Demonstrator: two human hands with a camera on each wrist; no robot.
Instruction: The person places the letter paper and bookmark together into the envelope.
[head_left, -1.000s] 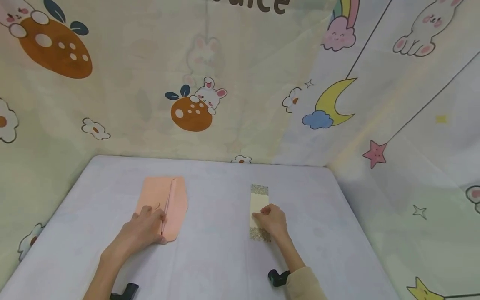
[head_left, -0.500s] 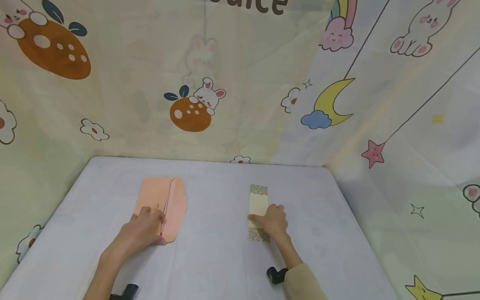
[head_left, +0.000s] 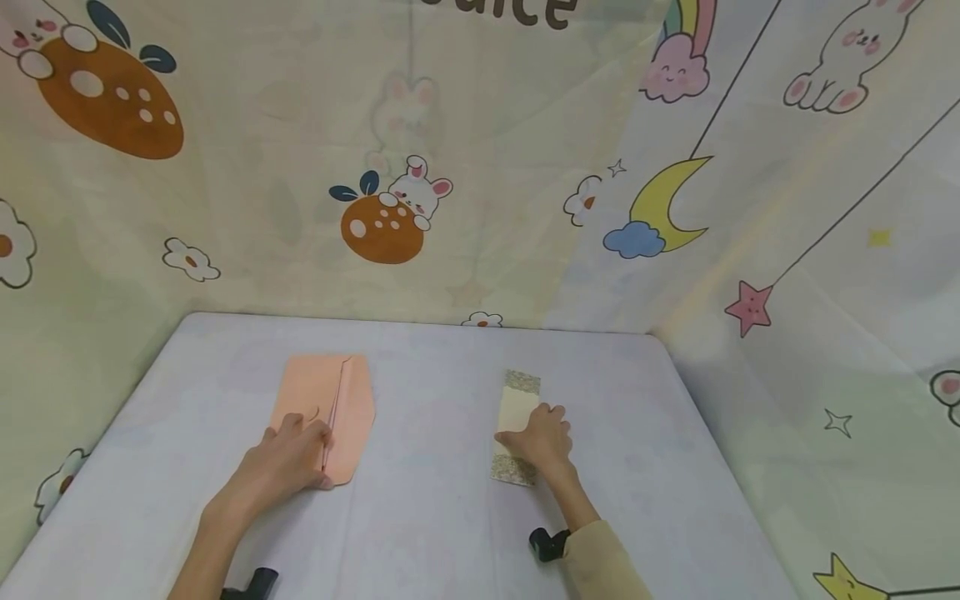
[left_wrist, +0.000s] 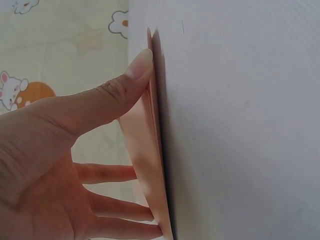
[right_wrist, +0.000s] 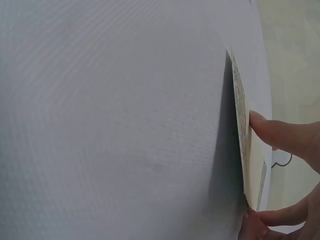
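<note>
In the head view, a peach-coloured paper envelope (head_left: 357, 417) with a slit along its flap lies at the left of the table. My left hand (head_left: 281, 454) rests on its near half. In the left wrist view the thumb presses the envelope's edge and the straight fingers touch its face. To the right is a narrow cream card (head_left: 517, 408) with a speckled glittery band at each end. My right hand (head_left: 546, 439) grips this card across its width, thumb on one side and fingers at the other edge. The right wrist view shows the card tilted, one edge raised off the table.
A white cloth-covered table (head_left: 427, 500) extends beneath both hands. Behind and at the sides hangs a printed curtain (head_left: 495, 208) with rabbits, fruit and stars. Black camera mounts (head_left: 547, 544) are near both wrists.
My right hand has spread from a fingertip touch on the card to a grip across it. The card has turned slightly and its near end shifted left. The left hand stays put.
</note>
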